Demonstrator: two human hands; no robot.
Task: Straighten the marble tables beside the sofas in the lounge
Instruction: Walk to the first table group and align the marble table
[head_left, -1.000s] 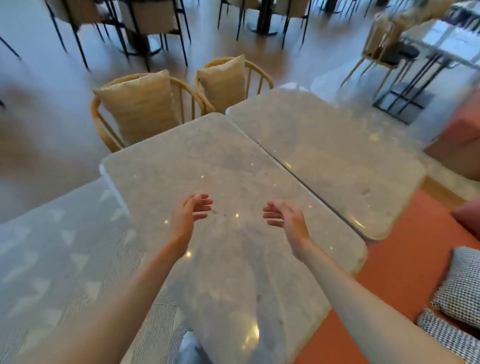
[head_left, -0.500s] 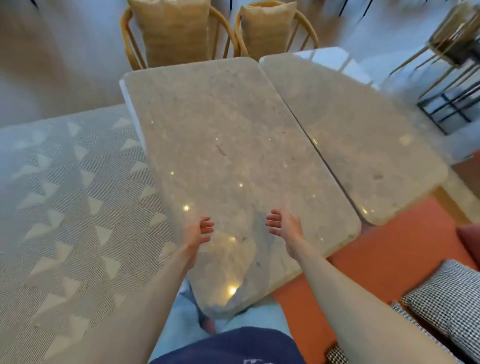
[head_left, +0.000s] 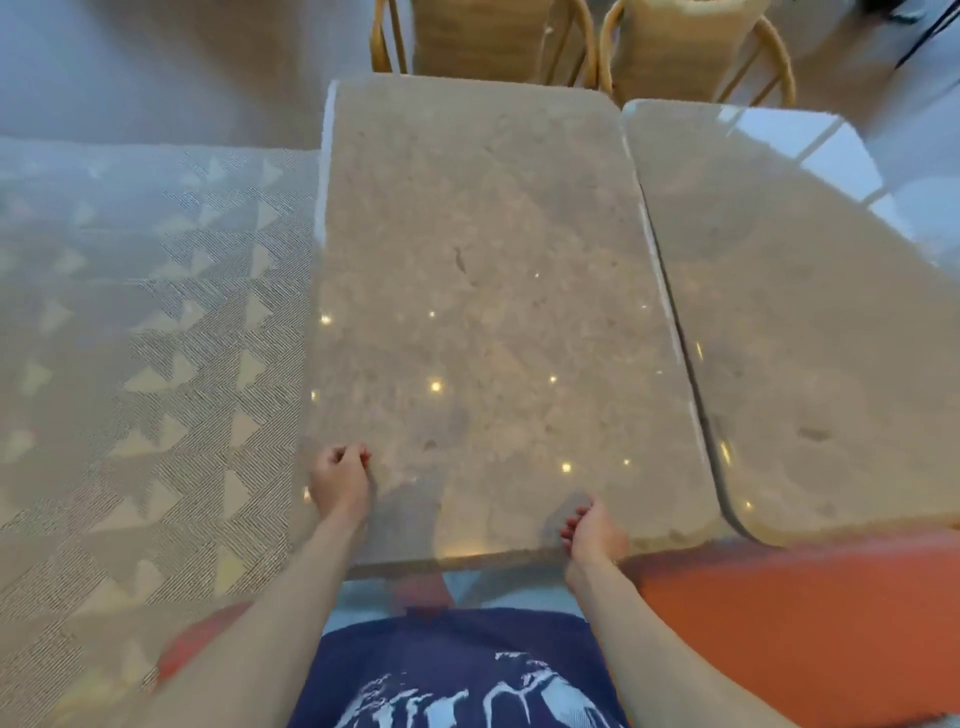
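Patterned woven rug (head_left: 156, 364) left of left hand (head_left: 338, 480). Left hand curled, fingers loosely closed, over near-left corner of left marble desk (head_left: 483, 260); contact unclear. Right hand (head_left: 592, 532) curled at that desk's near edge; grip can't be confirmed. Right marble desk (head_left: 805, 338) beyond right hand, angled, narrow gap between polished rounded-corner slabs. Two rattan chairs (head_left: 483, 41) at far edge. Orange sofa (head_left: 805, 623) right.

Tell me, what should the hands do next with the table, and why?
Probably grip the near table and swing its close end right. Both hands, left hand and right hand, sit at its near corners, and the gap to the right table widens toward the person.
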